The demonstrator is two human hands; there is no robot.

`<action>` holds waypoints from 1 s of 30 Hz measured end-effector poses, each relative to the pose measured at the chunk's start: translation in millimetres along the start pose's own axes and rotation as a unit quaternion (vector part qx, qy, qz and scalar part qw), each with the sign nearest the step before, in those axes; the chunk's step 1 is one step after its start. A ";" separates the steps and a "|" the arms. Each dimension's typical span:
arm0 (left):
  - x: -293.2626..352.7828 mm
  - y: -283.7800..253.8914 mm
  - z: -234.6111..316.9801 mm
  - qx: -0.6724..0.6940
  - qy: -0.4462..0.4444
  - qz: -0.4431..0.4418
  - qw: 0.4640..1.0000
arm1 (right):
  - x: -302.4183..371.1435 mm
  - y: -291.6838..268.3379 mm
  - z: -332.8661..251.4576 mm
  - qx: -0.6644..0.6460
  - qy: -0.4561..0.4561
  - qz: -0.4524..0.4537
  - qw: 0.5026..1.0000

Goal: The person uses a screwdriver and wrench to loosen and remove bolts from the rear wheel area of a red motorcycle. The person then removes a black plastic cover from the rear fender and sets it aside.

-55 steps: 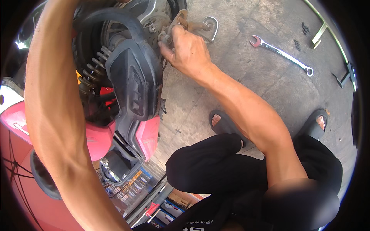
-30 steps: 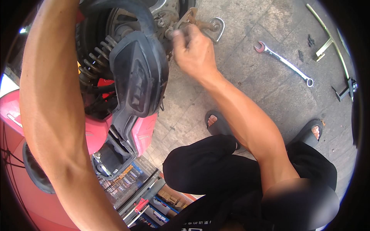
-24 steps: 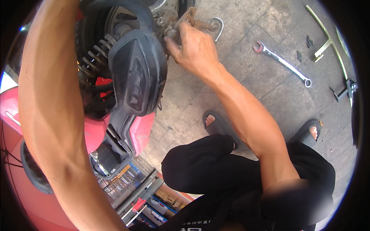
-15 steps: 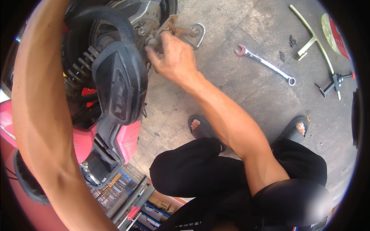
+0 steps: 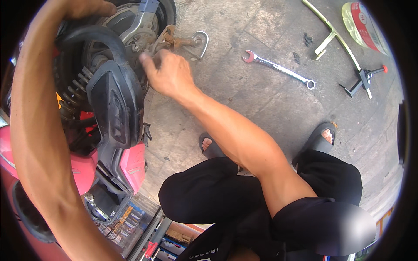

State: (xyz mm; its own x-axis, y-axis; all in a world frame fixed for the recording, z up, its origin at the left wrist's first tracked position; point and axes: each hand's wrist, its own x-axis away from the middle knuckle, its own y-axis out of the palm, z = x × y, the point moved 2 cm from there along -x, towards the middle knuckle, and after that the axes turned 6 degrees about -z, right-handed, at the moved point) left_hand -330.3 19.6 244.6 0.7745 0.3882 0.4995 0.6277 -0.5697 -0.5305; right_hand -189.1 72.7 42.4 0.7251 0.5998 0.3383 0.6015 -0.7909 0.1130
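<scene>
My right hand is at the hub of a motor scooter's wheel, thumb and fingers drawn in. The back of the hand hides what the fingertips hold, if anything. Just beyond it, a rusty bracket with a bright metal loop sticks out from the hub. At the upper left my left hand reaches over the tire, cut off by the picture's edge, so most of its fingers are hidden. Between my arms are a coil spring and a black plastic housing.
A combination wrench lies on the paved floor. Farther right are a bar clamp and a clear jug with a red label. Pink scooter bodywork is at the left, above a case of small boxes. My sandaled feet rest on the floor.
The view has shifted, so the floor items sit farther left. My left hand has come into sight over the tire. My right hand stays by the hub, its fingers more curled.
</scene>
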 end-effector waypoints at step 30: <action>-18.1 5.9 -16.4 0.047 -0.002 -0.078 0.996 | 4.1 5.8 -0.4 0.056 -0.179 0.139 0.972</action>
State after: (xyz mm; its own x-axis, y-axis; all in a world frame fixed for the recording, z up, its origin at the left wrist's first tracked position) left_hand -342.0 -2.7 243.7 0.6672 0.4691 0.5787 0.7448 -0.4323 -0.5083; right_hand -182.8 70.5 44.8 0.9232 0.3842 -0.0075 0.3835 -0.9224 -0.0447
